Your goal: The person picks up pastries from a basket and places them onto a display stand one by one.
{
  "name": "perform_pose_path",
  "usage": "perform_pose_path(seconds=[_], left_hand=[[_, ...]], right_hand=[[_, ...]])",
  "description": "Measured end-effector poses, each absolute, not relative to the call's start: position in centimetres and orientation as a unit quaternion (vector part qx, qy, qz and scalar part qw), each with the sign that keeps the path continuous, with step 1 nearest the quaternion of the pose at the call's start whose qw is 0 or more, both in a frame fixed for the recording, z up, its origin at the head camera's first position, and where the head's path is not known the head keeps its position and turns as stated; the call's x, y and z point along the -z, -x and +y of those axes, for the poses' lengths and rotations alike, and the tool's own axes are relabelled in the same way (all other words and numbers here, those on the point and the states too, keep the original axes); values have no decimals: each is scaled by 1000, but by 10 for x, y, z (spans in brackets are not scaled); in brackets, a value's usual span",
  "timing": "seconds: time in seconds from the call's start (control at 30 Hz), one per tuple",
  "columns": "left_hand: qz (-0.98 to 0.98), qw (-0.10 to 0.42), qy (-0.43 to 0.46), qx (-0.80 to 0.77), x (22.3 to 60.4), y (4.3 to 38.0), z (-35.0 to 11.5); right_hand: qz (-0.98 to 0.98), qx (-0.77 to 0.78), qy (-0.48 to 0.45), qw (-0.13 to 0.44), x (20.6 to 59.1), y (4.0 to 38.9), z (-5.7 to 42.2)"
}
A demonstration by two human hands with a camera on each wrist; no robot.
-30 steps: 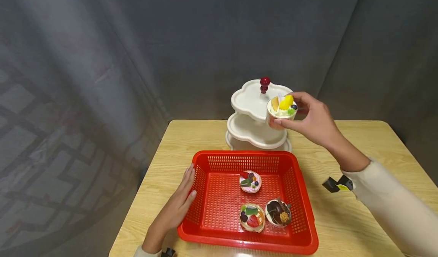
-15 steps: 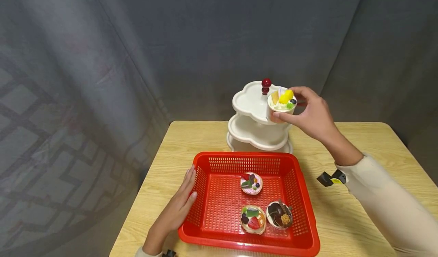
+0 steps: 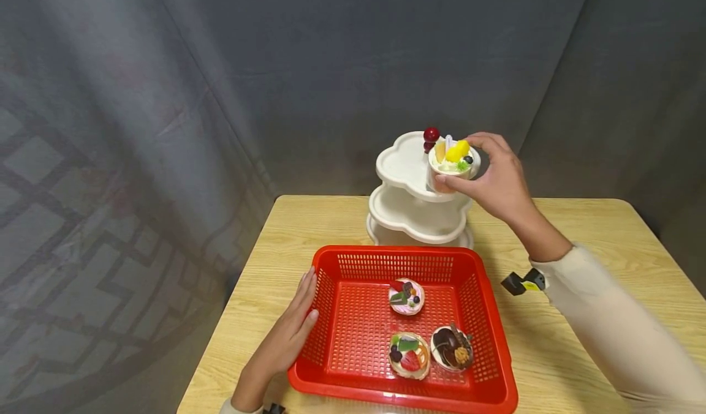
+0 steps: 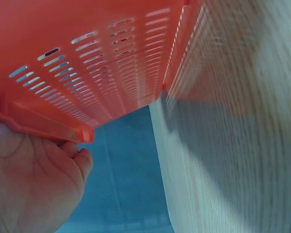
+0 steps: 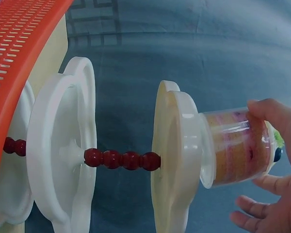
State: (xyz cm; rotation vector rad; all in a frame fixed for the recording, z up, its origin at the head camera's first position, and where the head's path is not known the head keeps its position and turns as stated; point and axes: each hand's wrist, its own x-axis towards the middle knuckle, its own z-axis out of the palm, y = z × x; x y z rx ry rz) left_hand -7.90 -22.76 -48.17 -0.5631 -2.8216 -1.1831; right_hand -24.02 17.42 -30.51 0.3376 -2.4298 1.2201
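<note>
My right hand (image 3: 499,178) grips a clear dessert cup (image 3: 452,163) with layered cake inside and cream, yellow fruit and a dark berry on top. Thumb and fingers hold the cup's upper side. In the right wrist view the base of the dessert cup (image 5: 235,145) is at the top tier of the white three-tier stand (image 5: 189,145); I cannot tell whether it bears on it fully. My left hand (image 3: 287,334) rests along the left rim of the red basket (image 3: 353,316), fingers straight. The left wrist view shows the palm against the rim, with most fingers hidden.
Inside the basket lie a pink-cream fruit tart (image 3: 407,296), a strawberry tart (image 3: 409,356) and a chocolate-topped dessert (image 3: 451,348). A red knob (image 3: 431,135) rises from the stand's top tier. The wooden table (image 3: 579,236) ends before a grey curtain (image 3: 342,83).
My right hand has brought the dessert cup slightly left and farther back over the top tier, beside the red knob. The left hand stays on the basket's rim.
</note>
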Motion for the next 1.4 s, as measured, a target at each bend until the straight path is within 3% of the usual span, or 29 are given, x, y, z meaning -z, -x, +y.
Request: perform_pose_path(seconds=[0.63,1.4], left_hand=[[-909,15,180,376,482,79,-227],[-906,17,174,384,482,76,-227]], right_hand=[[-864,-436,-119,221,314,252,164],[-873,-441,-101,182,321,253,161]])
